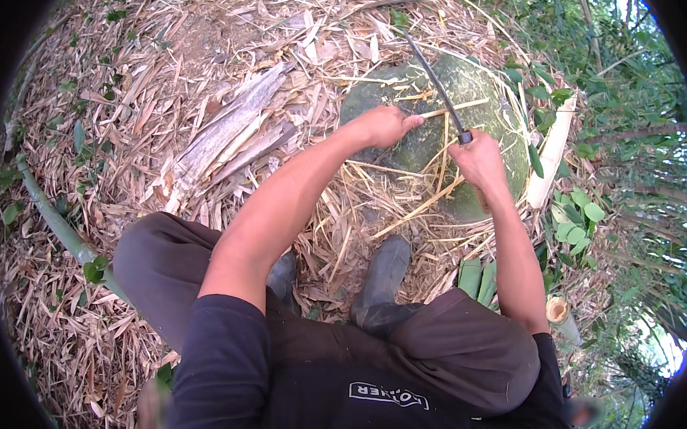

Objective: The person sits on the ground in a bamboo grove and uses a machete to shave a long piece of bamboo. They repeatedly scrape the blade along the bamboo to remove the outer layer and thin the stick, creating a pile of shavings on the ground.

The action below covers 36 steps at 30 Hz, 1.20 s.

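My right hand is closed around the dark handle of a long knife, whose blade points up and to the left, away from me. Between the fingers of my left hand is a thin pale strip of wood or bamboo. The strip reaches right and crosses the blade a little above the handle. Both hands are over a large mossy rock, which has pale shavings and thin strips scattered over it.
Dry leaves and bamboo litter cover the ground. A weathered split log lies left of the rock. On the right are a pale split piece, a cut bamboo end and green plants. A green pole lies at far left.
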Tool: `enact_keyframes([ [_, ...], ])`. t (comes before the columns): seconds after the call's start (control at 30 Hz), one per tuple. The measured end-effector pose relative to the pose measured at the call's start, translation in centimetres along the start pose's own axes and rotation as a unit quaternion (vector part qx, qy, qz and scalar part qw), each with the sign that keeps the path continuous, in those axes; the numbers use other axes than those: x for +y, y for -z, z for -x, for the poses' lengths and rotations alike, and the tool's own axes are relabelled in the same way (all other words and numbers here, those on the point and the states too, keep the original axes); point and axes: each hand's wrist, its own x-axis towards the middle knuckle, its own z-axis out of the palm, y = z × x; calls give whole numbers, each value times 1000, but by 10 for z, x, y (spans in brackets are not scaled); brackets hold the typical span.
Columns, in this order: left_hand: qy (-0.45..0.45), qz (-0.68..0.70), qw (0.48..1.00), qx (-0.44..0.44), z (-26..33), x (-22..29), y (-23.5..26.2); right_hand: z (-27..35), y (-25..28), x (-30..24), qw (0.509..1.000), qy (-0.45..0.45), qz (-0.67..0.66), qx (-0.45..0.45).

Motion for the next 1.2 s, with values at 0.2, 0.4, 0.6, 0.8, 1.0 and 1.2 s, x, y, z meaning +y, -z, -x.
enact_keyframes([
  [0.2,79,-67,988,117,27,35,-22,10,-21,6,998,9,22,51],
  [0.4,36,48,998,6,3,4,-8,6,2,-2,1000,10,-22,9],
  [0.6,-2,17,998,-56,6,3,2,17,-22,25,992,78,3,103],
  [0.8,14,19,999,-38,10,-2,-1,48,20,-24,940,224,-75,247],
  [1.0,38,27,997,-64,5,4,2,23,-19,8,951,225,1,214],
  [1.2,45,28,998,-36,4,16,1,5,-16,12,991,78,95,61],
])
